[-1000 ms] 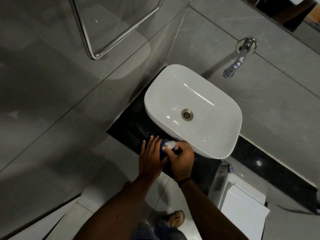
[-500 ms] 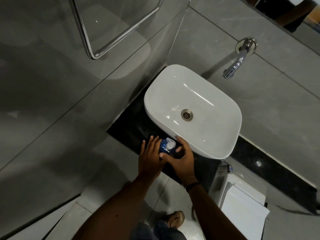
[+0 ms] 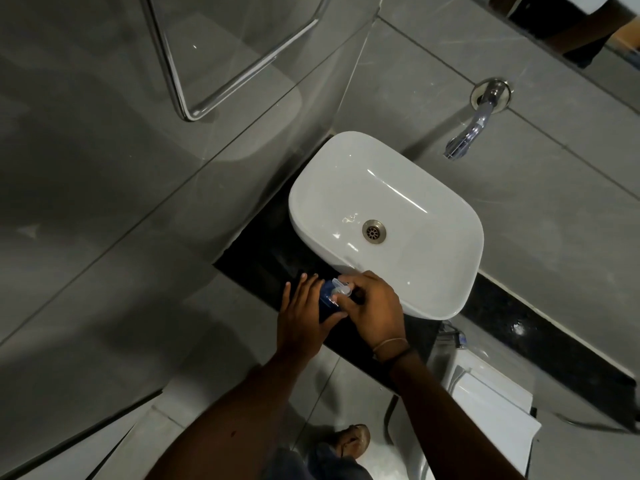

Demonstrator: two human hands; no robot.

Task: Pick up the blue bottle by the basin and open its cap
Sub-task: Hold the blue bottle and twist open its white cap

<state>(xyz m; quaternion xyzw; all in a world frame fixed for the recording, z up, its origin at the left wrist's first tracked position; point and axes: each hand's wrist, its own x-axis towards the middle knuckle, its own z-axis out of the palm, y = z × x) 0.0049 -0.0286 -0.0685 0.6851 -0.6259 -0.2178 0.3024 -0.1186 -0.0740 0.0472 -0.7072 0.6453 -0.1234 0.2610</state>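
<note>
Left hand (image 3: 300,318): grip wrapped around the blue bottle (image 3: 326,300), over the black table (image 3: 263,251).
Right hand (image 3: 372,306): grip pinched on the clear cap (image 3: 341,286) — bottle's top.
Basin (image 3: 433,216): white, just beyond the grip.
Room: grey wall tiles (image 3: 536,220), chrome tap (image 3: 474,124) — pale floor (image 3: 194,341) nearer than the grip.

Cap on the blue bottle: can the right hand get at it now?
Probably yes. The right hand is already on the clear cap, fingers around it, while the left hand steadies the blue bottle. Nothing lies between.
</note>
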